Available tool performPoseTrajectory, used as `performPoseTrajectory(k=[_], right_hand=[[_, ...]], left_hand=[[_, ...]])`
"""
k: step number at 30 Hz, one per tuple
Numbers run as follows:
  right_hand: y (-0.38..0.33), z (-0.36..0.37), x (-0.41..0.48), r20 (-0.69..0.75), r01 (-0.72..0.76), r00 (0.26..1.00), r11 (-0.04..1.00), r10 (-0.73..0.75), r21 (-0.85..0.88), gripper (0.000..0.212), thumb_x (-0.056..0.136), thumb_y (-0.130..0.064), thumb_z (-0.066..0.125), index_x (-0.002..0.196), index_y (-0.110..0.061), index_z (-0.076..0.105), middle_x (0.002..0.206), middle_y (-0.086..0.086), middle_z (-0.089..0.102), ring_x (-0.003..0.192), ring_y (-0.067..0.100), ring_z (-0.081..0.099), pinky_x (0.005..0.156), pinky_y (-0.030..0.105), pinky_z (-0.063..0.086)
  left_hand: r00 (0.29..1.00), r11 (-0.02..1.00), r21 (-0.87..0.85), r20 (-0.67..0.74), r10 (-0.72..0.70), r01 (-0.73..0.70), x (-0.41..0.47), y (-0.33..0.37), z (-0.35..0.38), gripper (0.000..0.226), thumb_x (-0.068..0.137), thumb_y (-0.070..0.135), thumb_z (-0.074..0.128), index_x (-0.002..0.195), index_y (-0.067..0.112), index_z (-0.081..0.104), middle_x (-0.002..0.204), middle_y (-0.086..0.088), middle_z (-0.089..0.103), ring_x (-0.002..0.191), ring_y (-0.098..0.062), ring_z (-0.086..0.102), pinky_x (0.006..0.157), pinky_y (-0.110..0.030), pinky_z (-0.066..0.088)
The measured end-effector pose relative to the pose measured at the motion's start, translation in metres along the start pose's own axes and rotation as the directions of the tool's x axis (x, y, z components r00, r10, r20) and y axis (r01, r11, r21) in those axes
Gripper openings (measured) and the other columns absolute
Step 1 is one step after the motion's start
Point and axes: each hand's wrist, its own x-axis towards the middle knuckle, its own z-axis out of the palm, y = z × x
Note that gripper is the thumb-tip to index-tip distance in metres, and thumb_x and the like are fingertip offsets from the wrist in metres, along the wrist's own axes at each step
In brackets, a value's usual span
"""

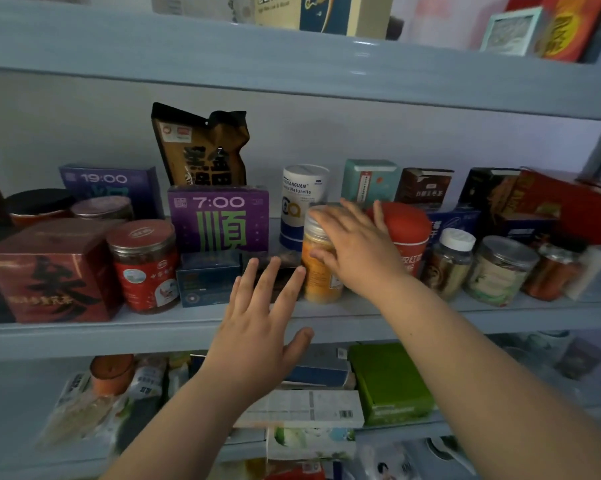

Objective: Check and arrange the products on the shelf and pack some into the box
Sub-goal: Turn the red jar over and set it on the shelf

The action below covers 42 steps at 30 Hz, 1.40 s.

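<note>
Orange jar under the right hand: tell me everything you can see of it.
The orange jar is a clear, plastic-looking cylinder with a pale ribbed lid, closed. Its body shows orange, with a small white patch low down. It stands upright near the front of the middle shelf, just left of a red canister. The right hand lies over it, fingers across the lid, thumb against its front.

I see a glossy shelf edge [84, 337], a clear plastic jar [321, 282] at one o'clock, and a crinkled shiny pouch [202, 150] at eleven.
</note>
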Motion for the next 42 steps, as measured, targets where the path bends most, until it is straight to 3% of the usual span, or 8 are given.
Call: performPoseTrajectory(k=[4, 12, 17, 25, 32, 36, 39, 42], right_hand=[[0.006, -0.003, -0.022, -0.005, -0.014, 1.000, 1.000, 0.014, -0.025, 0.083, 0.098, -0.063, 0.046, 0.163, -0.036, 0.001, 0.173, 0.002, 0.002, 0.159, 0.028, -0.011, 0.122, 0.056, -0.013], [0.087, 0.018, -0.100, -0.188, -0.193, 0.957, 0.970, 0.219, 0.151, 0.080, 0.093, -0.057, 0.043, 0.162, -0.027, 0.017, 0.170, 0.012, 0.016, 0.158, 0.033, 0.006, 0.124, 0.063, 0.014], [0.113, 0.029, -0.114, -0.184, -0.171, 0.953, 0.927, 0.242, 0.333, 0.081, 0.095, -0.047, 0.056, 0.163, -0.023, 0.017, 0.170, 0.009, 0.017, 0.159, 0.026, 0.007, 0.125, 0.052, 0.018], [0.128, 0.035, -0.136, -0.263, -0.019, 0.938, 0.793, 0.224, 0.608, 0.064, 0.092, -0.031, 0.050, 0.154, -0.018, 0.039, 0.159, 0.004, 0.041, 0.150, 0.016, 0.033, 0.120, 0.031, 0.028], [0.150, 0.043, -0.155, -0.205, 0.041, 0.957, 0.606, 0.204, 0.795, 0.055, 0.092, -0.025, 0.055, 0.146, -0.017, 0.049, 0.148, -0.003, 0.049, 0.143, 0.007, 0.041, 0.118, 0.023, 0.033], [0.159, 0.041, -0.171, -0.127, -0.006, 0.959, 0.468, 0.253, 0.884, 0.054, 0.093, -0.028, 0.061, 0.146, -0.028, 0.048, 0.146, -0.014, 0.049, 0.139, 0.001, 0.043, 0.114, 0.023, 0.039], [0.164, 0.038, -0.183, -0.051, -0.038, 0.970, 0.353, 0.238, 0.935, 0.062, 0.091, -0.045, 0.064, 0.148, -0.035, 0.043, 0.150, -0.018, 0.046, 0.141, 0.004, 0.043, 0.114, 0.031, 0.043], [0.161, 0.025, -0.191, 0.075, -0.101, 0.988, 0.201, 0.133, 0.974, 0.076, 0.083, -0.059, 0.076, 0.145, -0.058, 0.032, 0.147, -0.033, 0.039, 0.137, -0.007, 0.042, 0.106, 0.024, 0.047]], left_hand=[[0.999, 0.999, -0.014, -0.017, 0.045, -0.046, 0.000, 0.015, 0.006, 0.079, 0.096, 0.063, 0.032, 0.163, 0.027, 0.010, 0.167, -0.014, 0.021, 0.155, -0.039, 0.011, 0.121, -0.054, 0.019], [0.984, 0.968, -0.223, -0.160, 0.082, -0.117, 0.026, 0.064, 0.003, 0.074, 0.096, 0.047, 0.045, 0.160, 0.018, 0.024, 0.160, -0.011, 0.032, 0.152, -0.032, 0.024, 0.121, -0.048, 0.027], [0.980, 0.801, -0.596, -0.121, -0.159, 0.057, 0.074, 0.116, 0.020, 0.092, 0.092, 0.035, 0.067, 0.162, 0.023, 0.009, 0.166, 0.002, 0.018, 0.153, -0.011, 0.019, 0.119, -0.030, 0.025], [0.835, 0.515, -0.766, 0.052, -0.547, 0.385, 0.126, 0.162, 0.079, 0.131, 0.060, 0.040, 0.091, 0.158, 0.032, 0.004, 0.159, -0.007, 0.027, 0.145, -0.026, 0.035, 0.116, -0.052, 0.038], [0.721, 0.535, -0.712, -0.059, -0.690, 0.455, 0.136, 0.184, 0.094, 0.130, 0.059, 0.039, 0.094, 0.154, 0.040, 0.006, 0.155, -0.003, 0.032, 0.142, -0.025, 0.038, 0.112, -0.055, 0.042], [0.725, 0.522, -0.746, -0.076, -0.684, 0.415, 0.120, 0.195, 0.077, 0.117, 0.064, 0.032, 0.093, 0.152, 0.035, 0.017, 0.138, 0.005, 0.045, 0.120, -0.014, 0.054, 0.097, -0.038, 0.051], [0.730, 0.361, -0.872, -0.007, -0.683, 0.330, 0.097, 0.211, 0.055, 0.108, 0.054, 0.042, 0.085, 0.143, 0.037, 0.024, 0.126, 0.005, 0.055, 0.101, -0.005, 0.067, 0.076, -0.024, 0.059], [0.758, -0.015, -0.980, 0.165, -0.631, 0.200, 0.077, 0.220, 0.047, 0.097, 0.054, 0.039, 0.079, 0.142, 0.030, 0.039, 0.122, -0.006, 0.067, 0.106, -0.023, 0.072, 0.077, -0.041, 0.062]])
